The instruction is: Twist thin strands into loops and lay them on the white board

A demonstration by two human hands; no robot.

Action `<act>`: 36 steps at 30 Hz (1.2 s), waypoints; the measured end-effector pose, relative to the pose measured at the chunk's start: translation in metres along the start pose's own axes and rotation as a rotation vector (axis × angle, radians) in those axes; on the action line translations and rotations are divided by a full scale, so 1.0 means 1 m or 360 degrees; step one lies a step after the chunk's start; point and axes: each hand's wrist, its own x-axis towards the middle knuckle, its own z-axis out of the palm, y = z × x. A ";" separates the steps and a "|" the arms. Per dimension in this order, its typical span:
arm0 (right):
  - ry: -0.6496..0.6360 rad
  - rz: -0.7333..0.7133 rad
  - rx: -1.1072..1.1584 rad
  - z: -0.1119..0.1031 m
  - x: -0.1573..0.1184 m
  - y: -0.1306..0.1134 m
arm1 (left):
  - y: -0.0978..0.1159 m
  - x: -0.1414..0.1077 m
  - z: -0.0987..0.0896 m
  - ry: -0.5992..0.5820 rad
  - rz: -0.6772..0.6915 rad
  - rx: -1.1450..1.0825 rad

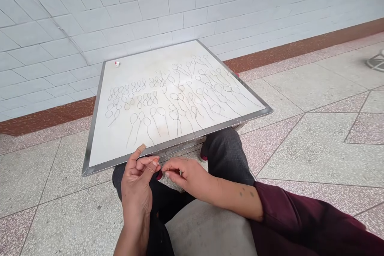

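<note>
Between my two hands, just off the table's front edge, is a thin wire (152, 147) bent in a loop. My left hand (138, 180) pinches it between thumb and fingers, and a tan bandage wraps the tip of its index finger. Close beside, my right hand (187, 174) pinches the same wire with thumb and forefinger; its other fingers are curled. Many thin wire pieces (147, 122) lie on the white tabletop (105, 144) beyond my hands. Some have one loop and a long tail, others look like figure eights.
A grey metal rim (103, 166) edges the table. At its far left corner sits a small white and red object (117, 64). A white tiled wall (168, 8) stands behind. A round wire frame (376, 62) rests on the speckled floor (288, 144) at far right.
</note>
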 end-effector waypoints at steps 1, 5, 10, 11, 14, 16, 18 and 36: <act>0.0005 0.0009 0.0007 0.000 0.000 0.000 | 0.000 0.000 0.000 -0.0001 -0.0013 -0.0010; 0.0017 0.0016 0.0036 0.000 0.001 0.002 | 0.000 0.001 0.001 0.0006 -0.0035 -0.0050; 0.0020 -0.0017 0.0047 0.001 0.003 0.004 | -0.005 0.003 0.002 0.0048 -0.0010 -0.0018; 0.0021 -0.0025 0.0046 0.001 0.003 0.004 | -0.006 0.003 0.002 0.0067 0.0001 -0.0032; 0.0028 -0.0041 0.0056 0.002 0.005 0.005 | -0.009 0.003 0.004 0.0121 0.0029 -0.0083; 0.0039 -0.0040 0.0085 0.003 0.005 0.006 | -0.010 0.003 0.005 0.0145 0.0043 -0.0091; 0.0056 -0.0029 0.0128 0.004 0.005 0.007 | -0.011 0.002 0.006 0.0144 0.0061 -0.0092; -0.0011 0.0229 0.0296 0.025 -0.014 0.024 | -0.015 0.003 -0.001 0.0111 0.0146 -0.0130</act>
